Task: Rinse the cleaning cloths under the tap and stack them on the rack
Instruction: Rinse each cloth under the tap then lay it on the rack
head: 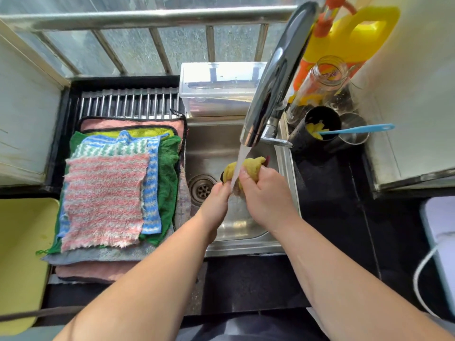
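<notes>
My left hand [216, 200] and right hand [266, 195] bunch the yellow cloth [251, 167], fingers [247, 179] curled round it, under the tap [270, 89] so water [240, 163] flushes it.

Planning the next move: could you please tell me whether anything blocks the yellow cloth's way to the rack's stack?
Nothing visible does. The yellow cloth, held by left hand and right hand, has only the sink wall before the stack.

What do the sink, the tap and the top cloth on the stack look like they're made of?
Sink: likely stainless steel with a brushed finish, going by its dull grey reflections.
Tap: metal, probably chrome-plated, judging by its mirror-like shine.
Top cloth: soft fluffy textile, perhaps microfibre, with fuzzy pink and white stripes and frayed edges.
</notes>
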